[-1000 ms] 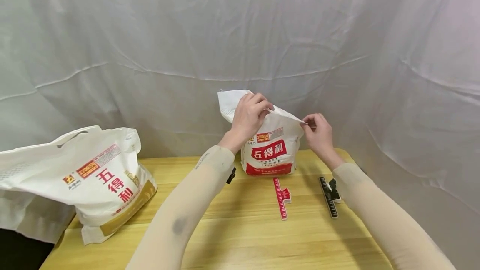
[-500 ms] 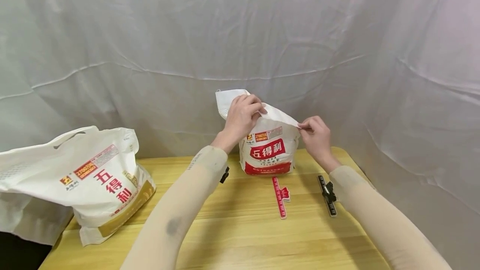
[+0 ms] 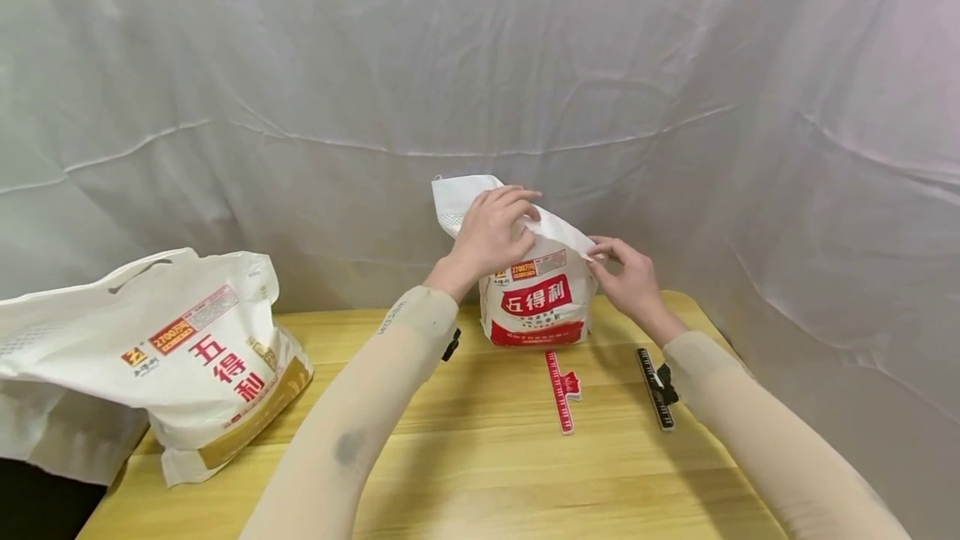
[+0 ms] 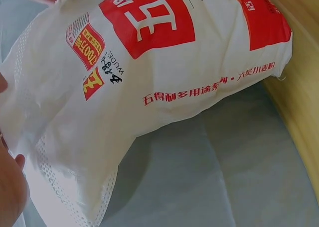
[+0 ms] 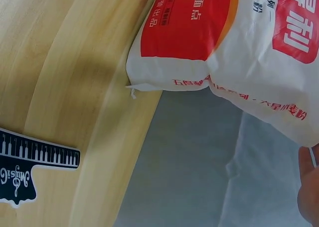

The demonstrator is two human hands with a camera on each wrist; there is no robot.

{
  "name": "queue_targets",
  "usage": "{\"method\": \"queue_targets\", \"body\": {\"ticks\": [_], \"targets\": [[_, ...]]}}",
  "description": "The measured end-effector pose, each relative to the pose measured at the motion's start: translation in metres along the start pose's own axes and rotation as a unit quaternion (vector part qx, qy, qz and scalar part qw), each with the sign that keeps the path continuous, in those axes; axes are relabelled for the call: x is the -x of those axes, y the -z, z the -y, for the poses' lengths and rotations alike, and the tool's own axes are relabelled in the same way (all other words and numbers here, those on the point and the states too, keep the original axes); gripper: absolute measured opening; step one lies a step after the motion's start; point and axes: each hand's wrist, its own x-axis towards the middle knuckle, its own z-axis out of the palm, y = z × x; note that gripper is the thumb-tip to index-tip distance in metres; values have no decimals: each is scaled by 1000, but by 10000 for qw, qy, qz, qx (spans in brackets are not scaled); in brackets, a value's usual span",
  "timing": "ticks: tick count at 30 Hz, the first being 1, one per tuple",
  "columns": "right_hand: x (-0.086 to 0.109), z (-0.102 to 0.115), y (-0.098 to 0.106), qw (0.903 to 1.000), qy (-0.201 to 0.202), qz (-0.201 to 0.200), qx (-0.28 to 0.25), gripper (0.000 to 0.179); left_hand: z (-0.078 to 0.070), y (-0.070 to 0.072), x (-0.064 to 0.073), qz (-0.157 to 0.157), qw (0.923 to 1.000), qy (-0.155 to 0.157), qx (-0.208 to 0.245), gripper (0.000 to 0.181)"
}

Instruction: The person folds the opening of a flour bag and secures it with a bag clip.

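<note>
A white flour bag with red print stands at the back of the table, its top folded over. My left hand grips the folded top from the left, fingers over the fold and thumb on the front. With thumb and fingers my right hand pinches the fold's right end. In the left wrist view the flour bag fills the middle, and part of my left hand shows at the left edge. The right wrist view shows the flour bag's lower side and part of my right hand.
A red piano-key clip lies before the bag. A black piano-key clip lies to its right, near my right cuff. Another flour bag with a gold band leans at the left. Grey cloth hangs behind the table.
The bag's top has been folded further down toward the front. My right hand has moved slightly left and down with the corner; my left fingers have spread along the fold.
</note>
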Motion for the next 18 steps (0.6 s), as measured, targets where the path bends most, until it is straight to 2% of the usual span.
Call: {"method": "queue_targets", "body": {"ticks": [6,11,18], "targets": [[2,1,0,9997,-161,107,-130,18,-2,-3,1,103,9997,119,192,30],[4,1,-3,9995,-255,34,-184,17,-6,-7,2,-41,9995,169,277,26],[4,1,-7,9995,-210,-198,-132,17,-5,-14,2,-336,9994,50,93,18]]}}
